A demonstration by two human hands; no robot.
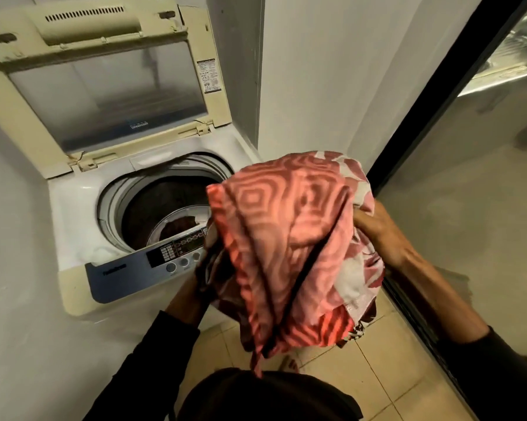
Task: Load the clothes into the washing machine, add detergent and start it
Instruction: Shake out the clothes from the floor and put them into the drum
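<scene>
A big bundle of red, pink and white patterned clothes [289,247] hangs in front of me, just right of the washing machine's opening. My right hand [377,235] grips the bundle's right side. My left hand [199,284] holds it from below on the left, mostly hidden by the cloth. The top-loading washing machine [73,214] stands with its lid [104,86] raised. Something dark red lies at the bottom of its drum [171,214]. The blue control panel [140,268] with round buttons faces me.
White walls close in on the left and behind the machine. A dark-framed glass door [456,192] runs along the right. Beige floor tiles [377,375] lie below. No detergent is in view.
</scene>
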